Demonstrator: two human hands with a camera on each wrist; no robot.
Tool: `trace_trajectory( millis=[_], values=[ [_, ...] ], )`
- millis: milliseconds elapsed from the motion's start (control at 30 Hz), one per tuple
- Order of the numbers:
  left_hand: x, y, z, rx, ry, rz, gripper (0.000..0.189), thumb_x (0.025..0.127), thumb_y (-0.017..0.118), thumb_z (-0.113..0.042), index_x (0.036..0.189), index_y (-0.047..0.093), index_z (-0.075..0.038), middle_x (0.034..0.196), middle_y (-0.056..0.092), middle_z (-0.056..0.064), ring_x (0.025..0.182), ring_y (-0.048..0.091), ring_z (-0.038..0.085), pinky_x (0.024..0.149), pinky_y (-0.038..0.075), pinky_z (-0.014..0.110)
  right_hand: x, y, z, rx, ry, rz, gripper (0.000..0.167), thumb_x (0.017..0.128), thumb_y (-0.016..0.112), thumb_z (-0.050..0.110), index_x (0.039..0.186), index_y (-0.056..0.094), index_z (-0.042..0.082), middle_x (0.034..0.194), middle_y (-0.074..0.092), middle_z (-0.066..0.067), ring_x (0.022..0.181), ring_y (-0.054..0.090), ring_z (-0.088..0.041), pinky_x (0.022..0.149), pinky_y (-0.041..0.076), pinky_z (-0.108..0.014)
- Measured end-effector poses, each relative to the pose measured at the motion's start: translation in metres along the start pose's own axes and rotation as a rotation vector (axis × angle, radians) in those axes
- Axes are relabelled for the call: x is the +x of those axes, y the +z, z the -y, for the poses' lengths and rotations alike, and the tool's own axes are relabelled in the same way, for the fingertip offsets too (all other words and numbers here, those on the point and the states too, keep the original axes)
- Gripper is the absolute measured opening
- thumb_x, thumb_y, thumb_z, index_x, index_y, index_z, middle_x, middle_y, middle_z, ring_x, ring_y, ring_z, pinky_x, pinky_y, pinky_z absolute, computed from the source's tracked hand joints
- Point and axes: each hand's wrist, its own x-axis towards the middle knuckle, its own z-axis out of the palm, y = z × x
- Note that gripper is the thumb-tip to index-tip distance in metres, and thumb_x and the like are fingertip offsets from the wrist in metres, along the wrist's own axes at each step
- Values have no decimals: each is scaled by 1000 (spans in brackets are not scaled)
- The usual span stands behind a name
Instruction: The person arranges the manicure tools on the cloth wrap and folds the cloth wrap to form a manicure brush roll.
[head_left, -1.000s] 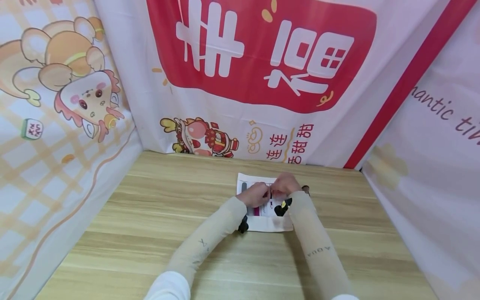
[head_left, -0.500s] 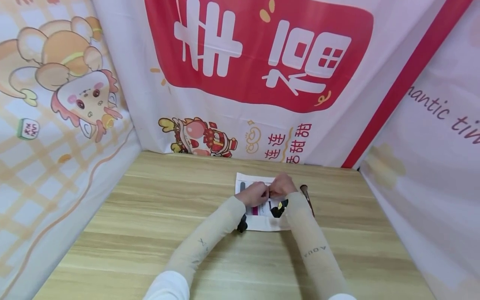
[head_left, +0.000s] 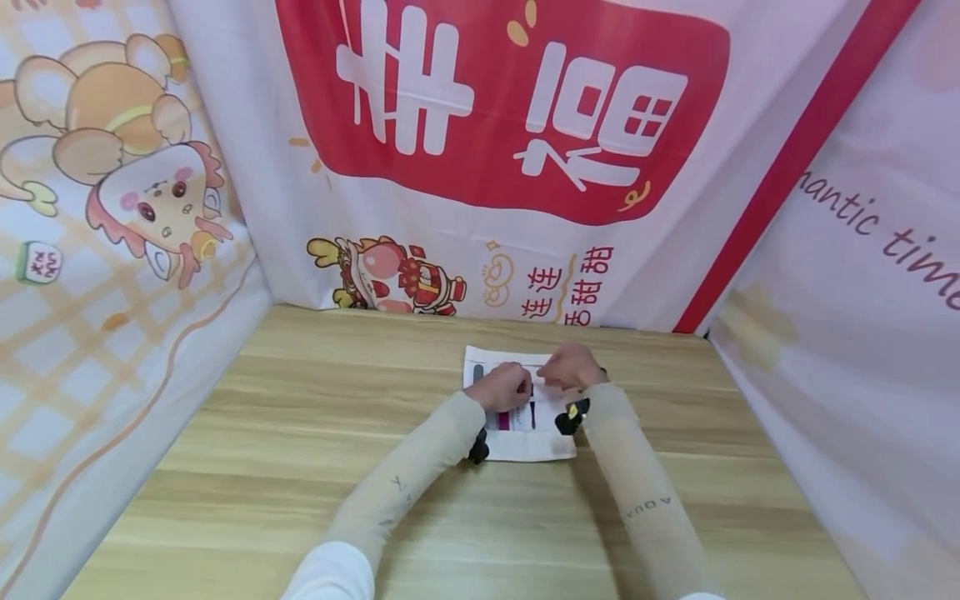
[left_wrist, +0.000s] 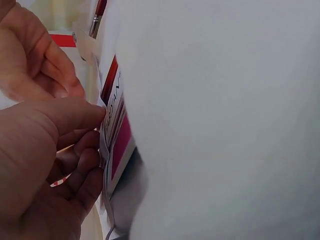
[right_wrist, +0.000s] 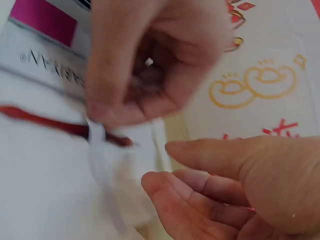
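Observation:
A white pouch (head_left: 528, 448) lies flat on the wooden table, with a printed label (right_wrist: 45, 22) in magenta and black lettering showing in it. My left hand (head_left: 504, 387) is over its upper middle; thumb and fingertips pinch the pouch's edge, as the left wrist view shows up close. A slim brush (right_wrist: 50, 122) with a dark red handle lies along the pouch, partly behind that edge. My right hand (head_left: 568, 369) is at the pouch's upper right, thumb and fingers apart with nothing between them. In the right wrist view it hovers beside the left hand.
Wooden table (head_left: 337, 433) surrounds the pouch. Printed cloth hangs as a back wall (head_left: 450, 267) close behind it, with more cloth at both sides. Another red-handled brush (left_wrist: 98, 15) shows beyond the pouch in the left wrist view.
My right hand has come away from the left fingertips, moving slightly right, and its fingers have loosened. It now covers most of the brush right of the pouch. The left hand keeps its grip.

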Motion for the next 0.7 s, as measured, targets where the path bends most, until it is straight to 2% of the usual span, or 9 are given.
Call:
trace_trajectory(
  millis=[33,67,200,300,500,700],
  values=[
    [0,0,0,4,3,-14,16,95,69,-7,81,69,-16,76,64,-4,73,59,11,74,50,32,-4,-7,-3,-2,-24,-15,22,92,80,27,96,79,5,88,77,-7,76,68,-18,66,52,-29],
    [-3,-4,-5,-5,4,-19,16,96,70,-8,82,70,-15,77,64,-4,75,59,11,75,51,32,-7,-14,-7,0,-53,-30,23,93,79,27,99,79,5,92,77,-9,79,68,-20,69,53,-31],
    [-2,-3,-7,14,42,-76,16,95,70,-6,81,69,-13,77,62,-2,78,56,12,77,49,30,-16,-39,-30,-39,-151,-91,27,94,78,26,107,75,3,105,75,-13,92,67,-25,81,57,-39],
    [0,-1,-10,24,49,-80,14,97,70,-8,84,70,-12,79,63,-1,80,56,13,79,47,26,-22,-52,-52,-85,-186,-130,26,94,77,24,109,75,2,111,74,-16,100,67,-29,89,57,-45],
    [2,3,-16,33,28,-55,12,97,70,-7,86,73,-12,83,68,-2,79,59,11,78,50,24,-35,-57,-90,-77,-151,-183,24,94,76,22,104,77,1,106,76,-16,98,69,-29,86,58,-45],
    [2,5,-20,36,17,-34,13,99,69,-8,87,74,-12,84,70,-1,77,59,10,78,50,24,-37,-46,-113,10,-57,-146,20,95,74,19,105,78,2,101,76,-12,94,68,-25,79,57,-37]
  ],
)
